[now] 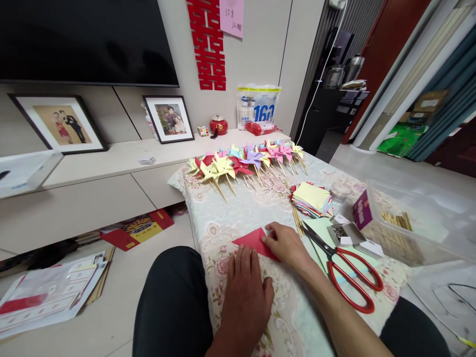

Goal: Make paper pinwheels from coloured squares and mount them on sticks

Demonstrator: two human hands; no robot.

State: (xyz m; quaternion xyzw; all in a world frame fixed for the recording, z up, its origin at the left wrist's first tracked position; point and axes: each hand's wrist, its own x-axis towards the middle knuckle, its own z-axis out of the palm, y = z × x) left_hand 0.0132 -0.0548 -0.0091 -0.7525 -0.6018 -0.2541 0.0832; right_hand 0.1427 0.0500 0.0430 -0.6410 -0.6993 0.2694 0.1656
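Note:
A red sheet of paper [256, 241], folded into a triangle, lies on the flowered tablecloth [230, 223]. My left hand [248, 282] rests flat, fingertips pressing the paper's near edge. At its right side my right hand [286, 245] is curled, thumb and fingers gripping the edge. Right of that hand, scissors [334, 253] with red handles lie partly on pale green paper [316, 253]. Beyond them sits a stack of coloured paper squares [312, 198], with a few thin sticks [297, 220] beside it. An open small box [344, 233] holds tiny metal pieces.
Several finished paper pinwheels [253, 157] on sticks lie along the table's far side. A clear plastic bin [420, 223] with wooden sticks stands at the right, near a round clear container [340, 191]. Behind the table runs a low cabinet [130, 156] with framed photos [169, 119].

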